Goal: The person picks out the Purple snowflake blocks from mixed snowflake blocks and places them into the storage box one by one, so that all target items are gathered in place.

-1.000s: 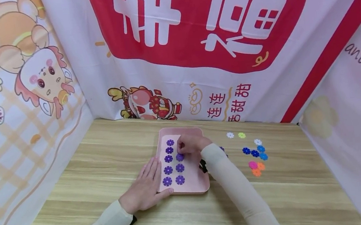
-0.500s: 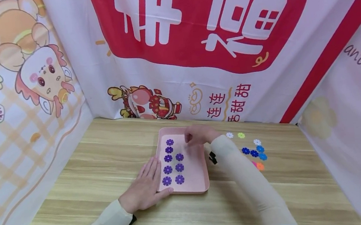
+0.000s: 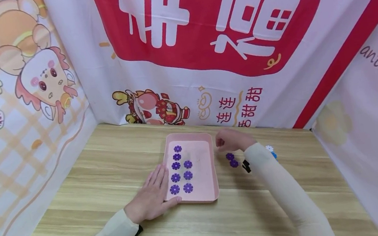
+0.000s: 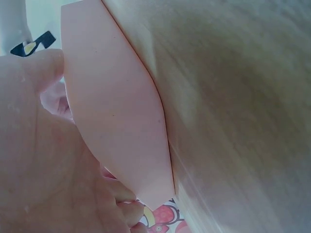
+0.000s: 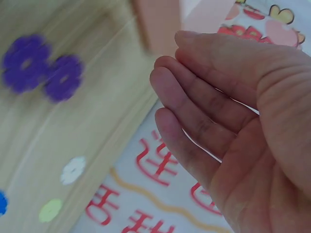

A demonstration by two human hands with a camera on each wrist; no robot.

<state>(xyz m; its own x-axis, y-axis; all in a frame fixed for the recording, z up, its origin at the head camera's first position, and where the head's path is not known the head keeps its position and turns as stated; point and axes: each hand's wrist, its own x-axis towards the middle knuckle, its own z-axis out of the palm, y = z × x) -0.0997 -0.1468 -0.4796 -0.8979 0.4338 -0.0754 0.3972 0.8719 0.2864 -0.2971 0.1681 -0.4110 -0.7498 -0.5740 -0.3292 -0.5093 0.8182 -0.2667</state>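
A pink tray (image 3: 203, 198) holds purple flower-shaped plastic discs (image 3: 175, 166) in two columns, several on the left and three on the right. My left hand (image 3: 150, 198) rests on the tray's left rim with its fingers straight; its palm lies over the pink wall (image 4: 116, 107) in the left wrist view. Off the tray's right side, my right hand (image 3: 235, 140) is raised, fingers loosely bent, and nothing shows between them in the right wrist view. Two purple discs (image 3: 232, 160) lie on the table just below that hand.
A white disc (image 5: 73, 170) and a yellow-green disc (image 5: 50, 210) lie on the wooden table (image 3: 146, 235). In the head view, a white disc (image 3: 269, 148) and a blue disc (image 3: 275, 155) show past the right forearm. Printed cloth (image 3: 204, 65) hangs behind the table.
My right hand has left the right column of purple discs, crossing the tray's right rim toward the two purple discs outside. The left hand stays in place.
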